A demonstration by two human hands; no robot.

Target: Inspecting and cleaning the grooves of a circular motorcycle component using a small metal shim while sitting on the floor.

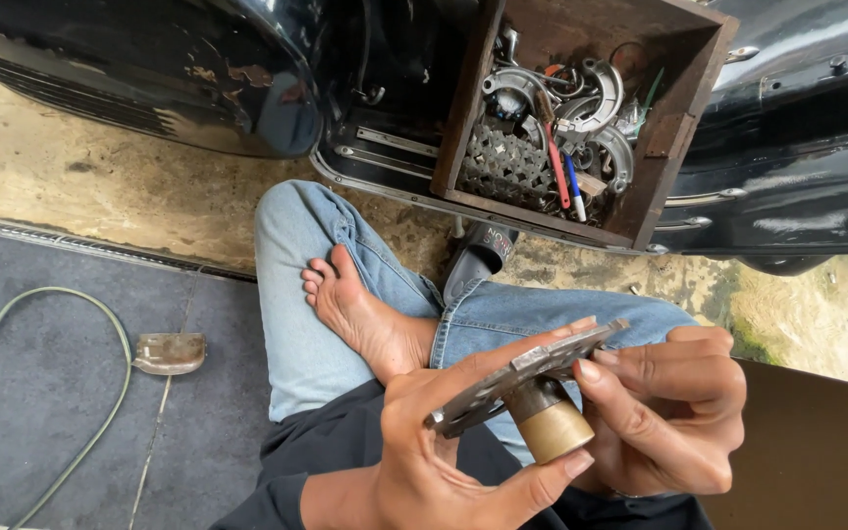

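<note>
Both hands hold a metal part above the lap

The left hand (434, 461) grasps the flat plate with brass cylinder (527, 388) from below; the right hand (669, 412) pinches its far edge, keeping it steady, near the wooden box (679, 108).

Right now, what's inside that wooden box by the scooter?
The wooden box holds curved metal brake shoes, a perforated metal piece, and red and blue handled tools. Whatever lies under that pile is covered.

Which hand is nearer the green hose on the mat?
Left. The left hand sits on the green hose side of the metal part; the right hand is farther away.
</note>
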